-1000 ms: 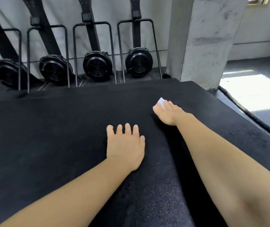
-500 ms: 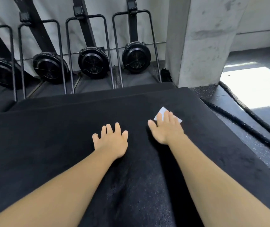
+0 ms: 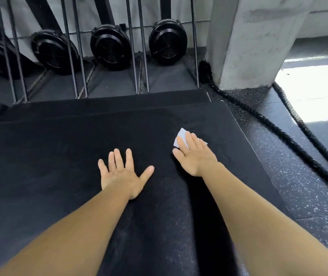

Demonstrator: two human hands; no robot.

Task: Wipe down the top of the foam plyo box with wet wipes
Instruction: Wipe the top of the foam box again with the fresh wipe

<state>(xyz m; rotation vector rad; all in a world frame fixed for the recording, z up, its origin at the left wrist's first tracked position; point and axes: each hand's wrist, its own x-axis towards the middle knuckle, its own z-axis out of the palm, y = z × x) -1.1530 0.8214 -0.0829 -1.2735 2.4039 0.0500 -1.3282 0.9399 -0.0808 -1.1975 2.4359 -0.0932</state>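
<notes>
The black foam plyo box (image 3: 59, 166) fills most of the head view, its top broad and matte. My right hand (image 3: 195, 156) lies flat with straight fingers on a white wet wipe (image 3: 180, 137), pressing it onto the box top near the right edge; only the wipe's far corners show. My left hand (image 3: 122, 174) rests flat on the box top, fingers spread, a little left of and nearer than the right hand, holding nothing.
Beyond the box's far edge stand several black fan machines (image 3: 167, 39) with upright metal bars (image 3: 142, 46). A concrete pillar (image 3: 248, 40) rises at the back right. Thick black ropes (image 3: 258, 114) lie on the speckled floor (image 3: 298, 176) to the right.
My right hand has drawn the wipe back toward me and slightly right across the box top. My left hand has stayed flat on the box, its fingers now spread wider. The view has tilted down.
</notes>
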